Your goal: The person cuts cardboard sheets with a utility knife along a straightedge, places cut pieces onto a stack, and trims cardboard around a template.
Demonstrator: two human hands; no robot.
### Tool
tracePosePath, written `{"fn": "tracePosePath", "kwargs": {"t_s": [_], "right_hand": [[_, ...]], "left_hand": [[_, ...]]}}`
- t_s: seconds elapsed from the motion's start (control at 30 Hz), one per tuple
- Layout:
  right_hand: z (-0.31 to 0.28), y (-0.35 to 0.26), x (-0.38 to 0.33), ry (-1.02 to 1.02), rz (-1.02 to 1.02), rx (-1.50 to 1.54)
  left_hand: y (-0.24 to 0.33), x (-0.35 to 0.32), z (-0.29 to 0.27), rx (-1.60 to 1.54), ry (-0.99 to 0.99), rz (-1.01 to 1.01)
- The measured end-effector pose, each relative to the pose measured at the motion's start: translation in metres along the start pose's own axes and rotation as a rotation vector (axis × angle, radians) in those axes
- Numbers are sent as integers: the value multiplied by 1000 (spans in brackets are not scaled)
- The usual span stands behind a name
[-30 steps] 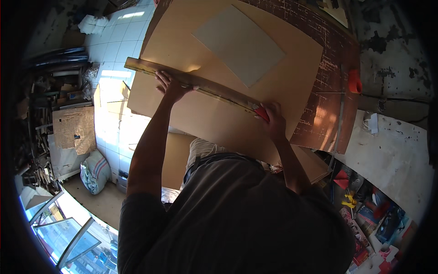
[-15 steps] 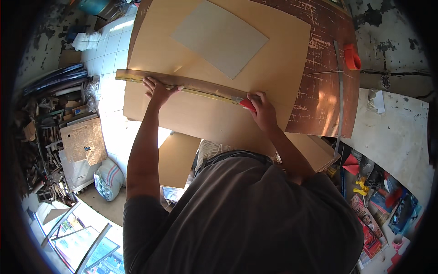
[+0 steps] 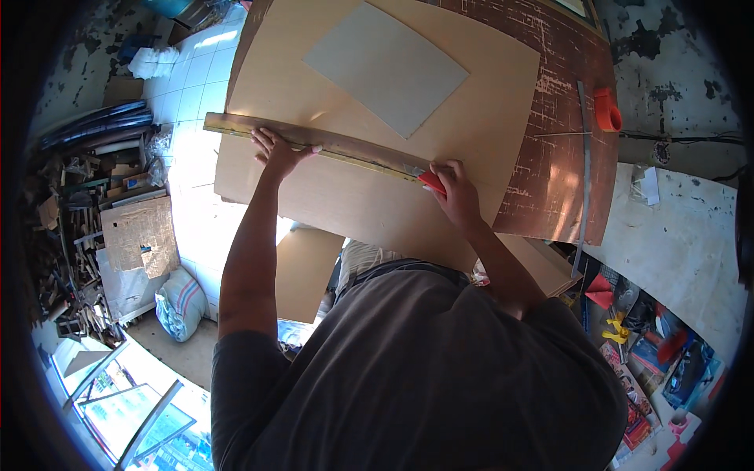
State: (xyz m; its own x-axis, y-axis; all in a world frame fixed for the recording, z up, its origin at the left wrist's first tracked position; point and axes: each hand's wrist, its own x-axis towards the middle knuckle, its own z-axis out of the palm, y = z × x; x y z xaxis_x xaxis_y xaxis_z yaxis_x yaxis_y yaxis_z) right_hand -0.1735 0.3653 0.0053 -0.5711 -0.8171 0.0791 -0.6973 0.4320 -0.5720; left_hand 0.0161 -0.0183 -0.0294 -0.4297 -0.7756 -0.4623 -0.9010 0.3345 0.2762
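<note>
A large brown cardboard sheet (image 3: 353, 200) lies on the table in front of me. Across it runs a long straightedge (image 3: 353, 149), brown with a yellowish near edge, tilting down to the right. My left hand (image 3: 283, 157) presses on its left part, fingers stretched and thumb spread out. Near the straightedge's right end, my right hand (image 3: 457, 195) is closed around a red-handled cutter (image 3: 432, 182). The cutter's tip is at the near edge of the straightedge; the blade is too small to make out. Beyond the straightedge, a smaller grey board (image 3: 389, 67) rests on the cardboard.
The worn reddish-brown tabletop (image 3: 561, 149) shows at right, with a thin metal strip (image 3: 583, 157) and a red tape ring (image 3: 606, 110) on that side. More cardboard (image 3: 302, 275) is below the near edge. Scrap wood (image 3: 75, 243) and a white sack (image 3: 181, 302) stand at left.
The whole view has shifted slightly. Both hands, the straightedge and the cutter keep nearly the same places on the cardboard.
</note>
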Motion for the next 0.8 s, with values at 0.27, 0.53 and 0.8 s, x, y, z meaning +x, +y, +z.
{"fn": "tracePosePath", "kwargs": {"t_s": [0.27,0.53,0.8], "right_hand": [[-3,-3,-3,-28,40,26],[-6,19,12,166,231,102],[-11,47,27,-40,303,232]], "left_hand": [[-1,1,3,-7,-1,-2],[1,-1,1,-8,-11,14],[1,0,2,3,1,10]]}}
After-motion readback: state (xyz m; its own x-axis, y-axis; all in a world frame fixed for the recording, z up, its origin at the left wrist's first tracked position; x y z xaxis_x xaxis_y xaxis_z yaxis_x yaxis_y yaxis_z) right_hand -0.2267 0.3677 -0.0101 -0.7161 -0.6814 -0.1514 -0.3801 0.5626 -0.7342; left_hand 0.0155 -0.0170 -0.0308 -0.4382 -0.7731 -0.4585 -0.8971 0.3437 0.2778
